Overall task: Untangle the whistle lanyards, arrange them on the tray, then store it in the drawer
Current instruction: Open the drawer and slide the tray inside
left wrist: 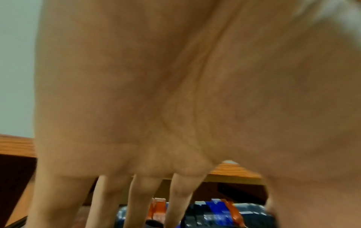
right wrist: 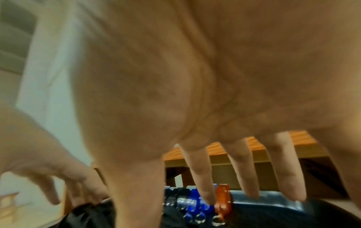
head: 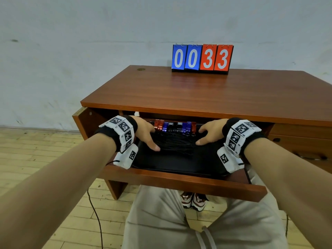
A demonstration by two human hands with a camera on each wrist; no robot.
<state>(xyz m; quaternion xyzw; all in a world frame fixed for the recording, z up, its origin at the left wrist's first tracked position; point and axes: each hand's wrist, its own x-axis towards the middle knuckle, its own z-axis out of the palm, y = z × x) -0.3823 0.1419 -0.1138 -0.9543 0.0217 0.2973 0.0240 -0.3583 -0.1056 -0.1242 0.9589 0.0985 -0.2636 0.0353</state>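
A black tray [head: 179,168] lies inside the pulled-out drawer [head: 188,184] under the desk top. Along the tray's far edge stands a row of red, blue and black whistles [head: 175,127], their black lanyards [head: 174,142] bunched in the tray's middle. My left hand [head: 147,135] hovers over the tray's left part with fingers spread and straight, the thumb pointing at the lanyards. My right hand [head: 209,133] does the same on the right. The whistles [left wrist: 215,214] show between the left fingers. In the right wrist view a red whistle [right wrist: 222,199] stands beside the index finger.
A flip scoreboard [head: 202,59] reading 0033 stands at the back of the brown desk top [head: 197,94]. The desk edge overhangs the drawer's rear. More drawer fronts [head: 301,139] are at the right. My legs and shoes are below the drawer, a cable on the floor.
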